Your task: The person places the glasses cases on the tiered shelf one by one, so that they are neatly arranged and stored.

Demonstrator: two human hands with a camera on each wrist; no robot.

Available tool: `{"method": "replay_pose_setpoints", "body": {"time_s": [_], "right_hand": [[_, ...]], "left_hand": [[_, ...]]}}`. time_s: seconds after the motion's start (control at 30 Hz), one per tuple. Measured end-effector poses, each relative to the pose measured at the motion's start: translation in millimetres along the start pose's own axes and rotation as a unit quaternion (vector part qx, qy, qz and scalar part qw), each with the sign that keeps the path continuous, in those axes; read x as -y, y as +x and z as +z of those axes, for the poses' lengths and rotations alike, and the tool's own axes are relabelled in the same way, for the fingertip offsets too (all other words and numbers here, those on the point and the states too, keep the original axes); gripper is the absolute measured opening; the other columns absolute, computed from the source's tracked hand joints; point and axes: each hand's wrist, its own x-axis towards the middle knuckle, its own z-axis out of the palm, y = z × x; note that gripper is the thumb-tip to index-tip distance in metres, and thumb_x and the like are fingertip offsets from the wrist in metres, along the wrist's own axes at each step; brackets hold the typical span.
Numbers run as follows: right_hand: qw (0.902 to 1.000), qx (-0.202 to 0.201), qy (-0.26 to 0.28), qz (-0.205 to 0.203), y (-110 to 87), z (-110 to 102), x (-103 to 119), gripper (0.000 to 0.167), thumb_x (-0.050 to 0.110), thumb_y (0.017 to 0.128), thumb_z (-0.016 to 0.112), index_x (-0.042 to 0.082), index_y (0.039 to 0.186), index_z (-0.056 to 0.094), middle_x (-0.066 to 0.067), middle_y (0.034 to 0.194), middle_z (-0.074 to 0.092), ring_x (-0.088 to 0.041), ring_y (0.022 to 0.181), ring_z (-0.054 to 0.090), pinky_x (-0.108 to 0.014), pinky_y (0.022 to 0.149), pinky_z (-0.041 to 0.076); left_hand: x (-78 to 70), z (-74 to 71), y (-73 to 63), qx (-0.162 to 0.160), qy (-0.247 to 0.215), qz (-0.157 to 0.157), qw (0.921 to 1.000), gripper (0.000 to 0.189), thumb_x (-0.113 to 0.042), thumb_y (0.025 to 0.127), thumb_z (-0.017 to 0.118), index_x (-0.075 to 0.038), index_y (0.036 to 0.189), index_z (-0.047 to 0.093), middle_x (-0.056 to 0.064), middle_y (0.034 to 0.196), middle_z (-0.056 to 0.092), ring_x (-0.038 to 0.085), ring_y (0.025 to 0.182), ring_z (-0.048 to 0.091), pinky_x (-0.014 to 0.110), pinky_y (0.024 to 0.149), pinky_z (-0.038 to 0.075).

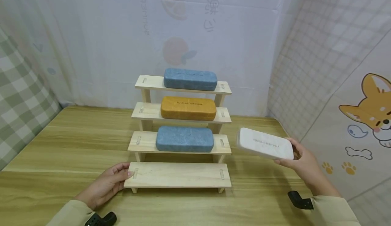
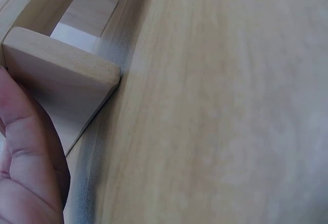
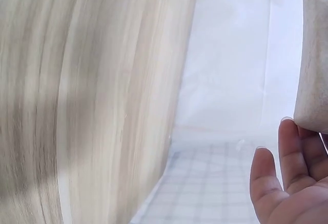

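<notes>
My right hand (image 1: 297,158) grips one end of a white glasses case (image 1: 265,144) with lettering on its lid, raised over the table to the right of a stepped wooden display stand (image 1: 178,176). In the right wrist view, the fingers (image 3: 294,155) meet the case's edge (image 3: 313,101). At the stand's lowest step, my left hand (image 1: 111,182) pinches the left end, thumb on top. The left wrist view has that hand (image 2: 28,157) beside a wooden support (image 2: 61,62). Higher steps carry a blue case (image 1: 184,139), a mustard-yellow case (image 1: 188,109) and another blue case (image 1: 190,79).
The wood-grain table (image 1: 76,144) reaches back to a white printed curtain (image 1: 116,49). A green checked cloth (image 1: 24,97) hangs at the left. On the right, a pale sheet with a cartoon dog (image 1: 377,110) borders the table close to my right arm.
</notes>
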Motion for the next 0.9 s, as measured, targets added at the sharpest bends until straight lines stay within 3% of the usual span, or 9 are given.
{"method": "replay_pose_setpoints", "body": {"time_s": [0.2,0.37,0.57,0.73,0.9], "right_hand": [[0.9994,-0.013,0.021,-0.025,-12.7,5,9,0.082,0.013,0.081,0.079,0.004,0.147,0.030,0.014,0.119,0.048,0.003,0.096,0.052,-0.017,0.074,0.051],[0.9981,-0.005,0.049,-0.036,-21.9,12,15,0.078,0.005,0.080,0.078,0.007,0.145,0.034,0.012,0.117,0.048,-0.002,0.093,0.055,-0.021,0.072,0.053],[0.9969,0.006,0.067,-0.040,-30.2,25,18,0.086,0.000,0.077,0.078,-0.002,0.147,0.028,0.013,0.117,0.047,0.000,0.095,0.055,-0.020,0.072,0.054],[0.9955,0.020,0.087,-0.032,-37.3,37,23,0.089,-0.004,0.074,0.078,-0.006,0.146,0.026,0.008,0.117,0.049,-0.002,0.094,0.055,-0.021,0.072,0.054],[0.9959,0.037,0.082,0.003,-44.8,54,29,0.094,0.004,0.072,0.083,-0.002,0.148,0.028,-0.011,0.129,0.047,-0.005,0.096,0.054,-0.022,0.074,0.053]], "left_hand": [[0.0,-0.1,0.1,-0.002,-0.004,-0.002,1.0000,0.062,-0.013,0.100,0.052,0.015,0.142,0.016,-0.002,0.115,0.056,0.008,0.103,0.059,0.027,0.088,0.052],[0.3,0.3,0.2,-0.005,-0.002,-0.007,1.0000,0.064,-0.013,0.100,0.052,0.015,0.142,0.014,-0.002,0.115,0.056,0.008,0.103,0.059,0.027,0.089,0.051],[0.6,0.3,0.3,-0.003,0.003,-0.005,1.0000,0.067,-0.013,0.100,0.052,0.016,0.143,0.010,-0.003,0.116,0.055,0.008,0.103,0.059,0.027,0.089,0.052],[0.3,0.2,0.1,-0.004,0.002,-0.008,1.0000,0.070,-0.015,0.101,0.052,0.016,0.144,0.007,-0.003,0.116,0.055,0.007,0.103,0.059,0.027,0.089,0.051],[0.7,0.3,0.1,-0.007,0.001,-0.006,1.0000,0.070,-0.014,0.100,0.053,0.016,0.144,0.007,-0.003,0.116,0.055,0.007,0.103,0.059,0.026,0.088,0.051]]}}
